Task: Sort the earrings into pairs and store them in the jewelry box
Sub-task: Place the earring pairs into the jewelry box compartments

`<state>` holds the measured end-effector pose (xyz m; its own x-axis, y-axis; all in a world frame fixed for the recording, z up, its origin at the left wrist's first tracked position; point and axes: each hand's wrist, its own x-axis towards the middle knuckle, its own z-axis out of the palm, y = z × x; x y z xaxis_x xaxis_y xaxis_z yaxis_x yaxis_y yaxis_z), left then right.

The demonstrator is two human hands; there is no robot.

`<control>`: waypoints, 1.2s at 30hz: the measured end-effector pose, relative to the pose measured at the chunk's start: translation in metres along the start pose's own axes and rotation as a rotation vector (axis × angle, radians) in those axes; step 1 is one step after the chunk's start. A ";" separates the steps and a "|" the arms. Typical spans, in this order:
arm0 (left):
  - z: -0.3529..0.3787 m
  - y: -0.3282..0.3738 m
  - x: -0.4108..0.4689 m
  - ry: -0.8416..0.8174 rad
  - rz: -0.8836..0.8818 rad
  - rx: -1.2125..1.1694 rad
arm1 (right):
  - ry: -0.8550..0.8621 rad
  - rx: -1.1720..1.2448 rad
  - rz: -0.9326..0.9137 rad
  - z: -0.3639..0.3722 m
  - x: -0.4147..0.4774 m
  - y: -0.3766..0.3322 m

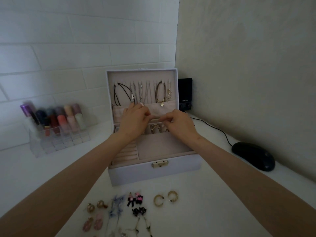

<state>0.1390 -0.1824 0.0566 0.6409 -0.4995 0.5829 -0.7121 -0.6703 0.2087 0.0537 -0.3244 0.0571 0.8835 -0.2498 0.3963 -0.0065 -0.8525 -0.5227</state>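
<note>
White tabletop [213, 194] in a tiled corner carries the open jewelry box [136, 173]. The left hand [135, 119] and right hand [179, 124] meet over its rear compartments, fingers curled; whether they pinch anything, I cannot tell. Gold pieces [155, 128] lie in one rear compartment and necklaces [140, 93] hang in its lid. Storing looks underway. Paired earrings [165, 198] wait in front of the box, and each will need a fine pinch.

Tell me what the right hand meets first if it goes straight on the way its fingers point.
Probably the left hand: the right hand points left across the open box, their fingers nearly touching. Depth is unclear.
</note>
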 end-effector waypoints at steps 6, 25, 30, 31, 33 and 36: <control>-0.035 0.021 -0.033 -0.159 0.026 -0.265 | -0.005 0.059 -0.062 -0.020 -0.025 -0.008; -0.044 0.034 -0.131 -0.424 0.472 -0.105 | -0.735 -0.158 -0.128 -0.037 -0.117 -0.019; -0.040 0.039 -0.138 -0.389 0.440 -0.103 | -0.748 -0.174 -0.142 -0.035 -0.120 -0.020; -0.040 0.040 -0.138 -0.389 0.433 -0.102 | -0.749 -0.168 -0.145 -0.034 -0.121 -0.020; -0.038 0.040 -0.139 -0.395 0.425 -0.096 | -0.745 -0.132 -0.137 -0.033 -0.121 -0.019; -0.038 0.037 -0.135 -0.361 0.438 -0.133 | -0.705 -0.017 -0.086 -0.037 -0.117 -0.021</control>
<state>0.0150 -0.1194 0.0151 0.3188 -0.8859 0.3369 -0.9478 -0.2958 0.1191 -0.0670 -0.2942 0.0493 0.9738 0.1705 -0.1505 0.0744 -0.8642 -0.4976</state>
